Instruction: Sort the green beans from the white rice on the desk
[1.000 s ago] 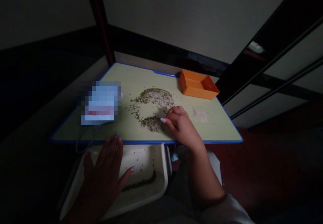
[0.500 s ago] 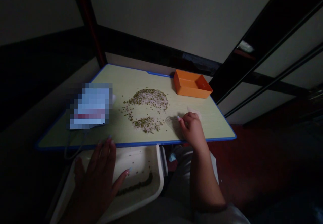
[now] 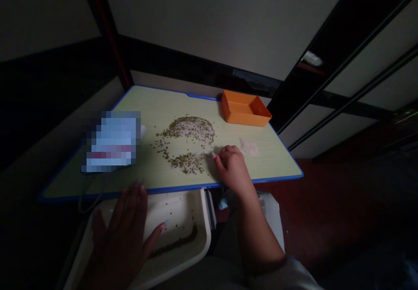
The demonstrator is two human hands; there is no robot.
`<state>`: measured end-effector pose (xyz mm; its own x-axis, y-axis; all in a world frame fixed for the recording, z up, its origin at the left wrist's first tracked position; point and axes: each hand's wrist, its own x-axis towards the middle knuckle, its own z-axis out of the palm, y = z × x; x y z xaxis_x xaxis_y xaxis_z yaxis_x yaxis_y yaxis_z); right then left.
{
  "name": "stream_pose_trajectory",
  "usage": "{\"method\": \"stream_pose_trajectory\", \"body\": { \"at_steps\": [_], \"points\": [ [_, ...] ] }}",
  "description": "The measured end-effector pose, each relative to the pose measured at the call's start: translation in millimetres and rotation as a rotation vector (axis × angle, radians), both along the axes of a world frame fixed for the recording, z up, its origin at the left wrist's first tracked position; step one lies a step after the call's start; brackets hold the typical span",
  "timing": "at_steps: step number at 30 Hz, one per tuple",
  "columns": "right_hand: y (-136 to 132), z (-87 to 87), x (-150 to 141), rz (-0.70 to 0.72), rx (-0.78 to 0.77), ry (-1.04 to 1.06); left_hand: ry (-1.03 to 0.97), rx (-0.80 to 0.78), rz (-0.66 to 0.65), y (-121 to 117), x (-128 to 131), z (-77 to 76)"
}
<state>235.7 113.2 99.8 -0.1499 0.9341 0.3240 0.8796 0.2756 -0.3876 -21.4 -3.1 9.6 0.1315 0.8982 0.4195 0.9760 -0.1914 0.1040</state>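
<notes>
My right hand [image 3: 232, 168] is closed around a small, thin, wire-like tool [image 3: 207, 156], mostly hidden by the fingers and too faint to name surely. Its tip points at a small heap of green beans and white rice-like grains [image 3: 187, 163] on the table. Behind that lies a larger mixed heap [image 3: 191, 128]. To the right of my hand is a small pile of pale grains [image 3: 249, 147]. My left hand [image 3: 126, 224] is open, fingers spread, above a white basin [image 3: 206, 233], with its fingertips by the table's front edge.
The pale table [image 3: 156, 102] has a blue rim. An orange box [image 3: 246, 118] stands at its back right. A blurred white-blue object [image 3: 112, 139] sits on the left with a cord hanging off. Dark beans lie in the basin. A wall rises behind the table.
My right hand has moved left with the wire-like tool, from beside the pale pile to the edge of the smaller mixed heap. The pale pile now shows fully. My left hand stays put.
</notes>
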Motion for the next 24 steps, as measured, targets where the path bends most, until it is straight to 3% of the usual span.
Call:
{"method": "stream_pose_trajectory", "body": {
  "at_steps": [16,24],
  "points": [
    [3.8,9.5,-30.1,0.082,-0.076,0.014,0.013,0.006,0.005,-1.0,2.0,3.1],
    [7.0,14.1,-14.2,0.133,-0.041,0.105,-0.106,0.058,-0.010,2.2,-1.2,-2.9]
  ]
}}
